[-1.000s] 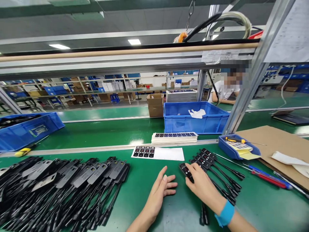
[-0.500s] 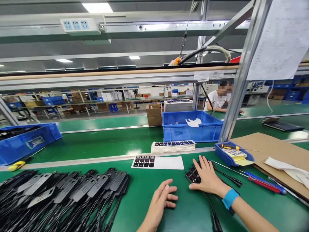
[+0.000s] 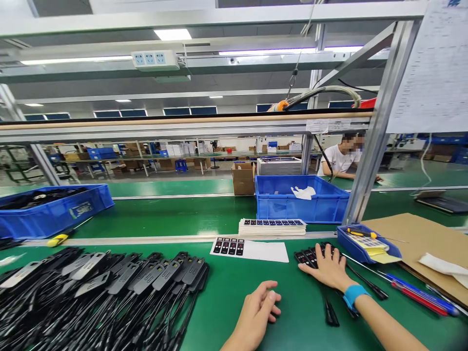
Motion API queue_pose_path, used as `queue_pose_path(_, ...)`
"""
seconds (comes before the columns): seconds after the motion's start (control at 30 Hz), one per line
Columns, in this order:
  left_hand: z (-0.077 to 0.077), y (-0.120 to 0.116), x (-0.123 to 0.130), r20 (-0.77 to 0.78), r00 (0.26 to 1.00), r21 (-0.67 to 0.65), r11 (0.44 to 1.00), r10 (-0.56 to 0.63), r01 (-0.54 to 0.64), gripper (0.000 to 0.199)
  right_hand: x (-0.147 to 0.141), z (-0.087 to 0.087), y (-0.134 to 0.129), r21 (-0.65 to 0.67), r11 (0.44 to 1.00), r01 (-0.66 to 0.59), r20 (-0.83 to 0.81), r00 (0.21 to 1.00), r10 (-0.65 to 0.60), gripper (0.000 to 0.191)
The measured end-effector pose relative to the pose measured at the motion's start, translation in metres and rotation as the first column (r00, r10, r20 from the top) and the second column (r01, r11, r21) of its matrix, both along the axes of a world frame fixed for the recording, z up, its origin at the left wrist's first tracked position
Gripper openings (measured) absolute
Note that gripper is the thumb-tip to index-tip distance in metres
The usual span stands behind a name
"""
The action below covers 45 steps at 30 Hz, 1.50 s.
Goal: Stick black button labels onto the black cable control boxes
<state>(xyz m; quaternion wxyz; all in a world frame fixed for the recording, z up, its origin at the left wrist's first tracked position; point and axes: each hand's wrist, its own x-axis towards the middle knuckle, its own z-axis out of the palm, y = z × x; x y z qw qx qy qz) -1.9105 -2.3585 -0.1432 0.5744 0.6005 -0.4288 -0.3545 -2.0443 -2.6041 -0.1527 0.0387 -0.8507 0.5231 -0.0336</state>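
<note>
My right hand (image 3: 332, 269) lies flat with its fingers spread over a small row of black handheld devices (image 3: 306, 258) with cables, partly hidden under the palm. Labels with red marks and buttons show on their faces. To the left, my left hand (image 3: 256, 312) hovers over the green bench with loosely bent fingers, holding nothing. Beyond it lies a white label sheet (image 3: 268, 251) that carries several black labels (image 3: 228, 246) at its left end. A large pile of black cabled devices (image 3: 146, 279) fills the left side of the bench.
Behind the sheet is a stack of label sheets (image 3: 272, 228). A blue bin (image 3: 303, 207), a small blue tray (image 3: 345, 243), screwdrivers (image 3: 420, 295) and cardboard (image 3: 398, 229) sit to the right. Another blue bin (image 3: 54, 214) stands left. Across the bench sits a person (image 3: 338, 161).
My right hand and the devices under it have shifted slightly forward, away from me. The left hand stays open and empty. My view has tilted up and turned a little left.
</note>
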Motion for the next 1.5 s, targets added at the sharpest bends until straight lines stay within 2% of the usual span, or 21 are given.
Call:
queue_pose_path(0.07, 0.001, 0.002, 0.003, 0.183, 0.983, -0.018, 1.0, 0.009, -0.006, 0.047, 0.002, 0.009, 0.0, -0.009, 1.0, 0.024, -0.009, 1.0, -0.024, 0.109)
queue_pose_path(0.1, 0.002, 0.003, 0.005, 0.309, 0.951, -0.019, 1.0, 0.025, -0.02, 0.039, 0.006, 0.014, 0.002, -0.021, 1.0, -0.001, -0.008, 1.0, 0.001, 0.106)
queue_pose_path(0.17, 0.004, 0.004, 0.01, 0.565, 0.823, 0.007, 0.997, 0.056, -0.073, 0.029, 0.022, 0.026, 0.011, -0.056, 0.988, -0.143, 0.014, 0.99, 0.144, 0.089)
queue_pose_path(0.23, 0.005, 0.006, 0.015, 0.723, 0.689, 0.061, 0.988, 0.057, -0.145, 0.029, 0.048, 0.034, 0.027, -0.079, 0.931, -0.356, 0.05, 0.931, 0.361, 0.066)
queue_pose_path(0.3, 0.007, 0.007, 0.02, 0.78, 0.624, 0.108, 0.974, 0.041, -0.199, 0.029, 0.077, 0.036, 0.046, -0.081, 0.839, -0.539, 0.093, 0.833, 0.545, 0.052)
queue_pose_path(0.4, 0.009, 0.007, 0.027, 0.836, 0.548, 0.143, 0.948, 0.038, -0.284, 0.03, 0.111, 0.031, 0.068, -0.065, 0.702, -0.709, 0.145, 0.69, 0.71, 0.046)
queue_pose_path(0.5, 0.009, 0.006, 0.038, 0.902, 0.428, 0.165, 0.879, 0.049, -0.448, 0.04, 0.118, 0.023, 0.07, -0.034, 0.6, -0.799, 0.181, 0.586, 0.79, 0.043)
queue_pose_path(0.57, 0.008, 0.004, 0.044, 0.92, 0.389, 0.176, 0.826, 0.055, -0.535, 0.047, 0.11, 0.021, 0.062, -0.024, 0.571, -0.821, 0.21, 0.554, 0.806, 0.04)
queue_pose_path(0.63, 0.006, 0.002, 0.048, 0.923, 0.381, 0.192, 0.796, 0.052, -0.574, 0.05, 0.101, 0.021, 0.053, -0.031, 0.578, -0.815, 0.239, 0.556, 0.796, 0.036)
queue_pose_path(0.73, 0.004, -0.001, 0.047, 0.924, 0.38, 0.214, 0.785, 0.029, -0.581, 0.05, 0.101, 0.023, 0.043, -0.058, 0.637, -0.769, 0.272, 0.602, 0.751, 0.033)
queue_pose_path(0.97, 0.001, -0.002, 0.048, 0.943, 0.333, 0.206, 0.789, -0.001, -0.58, 0.049, 0.162, 0.013, 0.054, -0.12, 0.773, -0.623, 0.467, 0.651, 0.598, 0.018)
queue_pose_path(1.03, -0.001, -0.001, 0.05, 0.949, 0.314, 0.195, 0.789, -0.002, -0.583, 0.048, 0.173, 0.009, 0.059, -0.118, 0.802, -0.586, 0.532, 0.644, 0.549, 0.01)
queue_pose_path(1.1, -0.003, -0.001, 0.052, 0.956, 0.295, 0.18, 0.791, 0.0, -0.585, 0.048, 0.174, 0.008, 0.062, -0.123, 0.816, -0.565, 0.609, 0.607, 0.511, 0.011)
queue_pose_path(1.2, -0.006, -0.001, 0.051, 0.963, 0.269, 0.155, 0.803, 0.007, -0.575, 0.048, 0.158, 0.014, 0.062, -0.129, 0.836, -0.533, 0.733, 0.517, 0.442, 0.017)
queue_pose_path(1.37, -0.001, -0.003, 0.048, 0.972, 0.237, 0.128, 0.811, 0.013, -0.571, 0.047, 0.107, 0.036, 0.059, -0.058, 0.896, -0.44, 0.881, 0.4, 0.253, 0.042)
queue_pose_path(1.43, 0.01, -0.001, 0.053, 0.976, 0.216, 0.11, 0.781, 0.033, -0.615, 0.047, 0.083, 0.041, 0.061, -0.013, 0.907, -0.421, 0.903, 0.385, 0.192, 0.046)
queue_pose_path(1.5, 0.026, 0.006, 0.06, 0.98, 0.18, 0.072, 0.703, 0.08, -0.708, 0.04, 0.06, 0.042, 0.067, 0.049, 0.904, -0.424, 0.912, 0.388, 0.132, 0.047)
